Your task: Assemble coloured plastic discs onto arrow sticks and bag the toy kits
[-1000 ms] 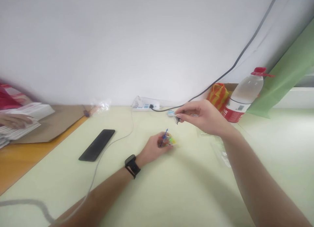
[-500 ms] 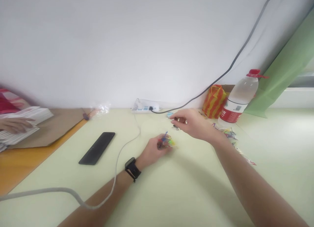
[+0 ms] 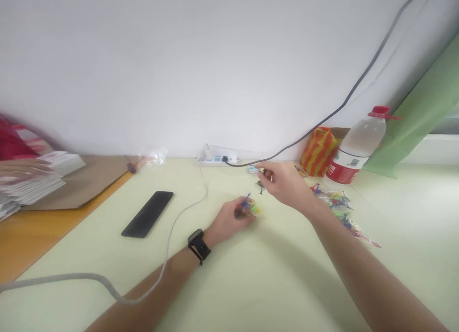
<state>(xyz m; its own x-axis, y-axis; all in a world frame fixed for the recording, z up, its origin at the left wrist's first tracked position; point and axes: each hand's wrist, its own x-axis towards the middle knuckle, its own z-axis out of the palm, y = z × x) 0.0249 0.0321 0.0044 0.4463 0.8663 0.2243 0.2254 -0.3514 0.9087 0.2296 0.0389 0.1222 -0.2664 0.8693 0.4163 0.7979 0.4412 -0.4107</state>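
My left hand (image 3: 227,219) rests low over the pale table, fingers curled round a small bundle of colourful plastic pieces (image 3: 252,208) in blue, red, yellow and green. A clear wrapping seems to surround them. Just beyond it, my right hand (image 3: 289,184) pinches thumb and forefinger together on a small dark piece (image 3: 261,185) that hangs under the fingertips; its kind is too small to make out. A little blue-and-white item (image 3: 253,169) lies past those fingertips. Beside my right forearm are several clear packets of similar colourful pieces (image 3: 339,200).
A large water bottle (image 3: 355,148) and a striped red-yellow bag (image 3: 318,151) stand at the right. A power strip (image 3: 217,160) sits by the wall; a white cable (image 3: 171,234) crosses my left forearm. A black phone-like slab (image 3: 147,214) lies left. Another person's hand (image 3: 25,169) touches white stacks.
The view has shifted slightly, moving the table things a little rightward. My hands keep nearly the same pose, with the dark piece showing more below my right fingertips. The other person's hand has shifted over the stacks.
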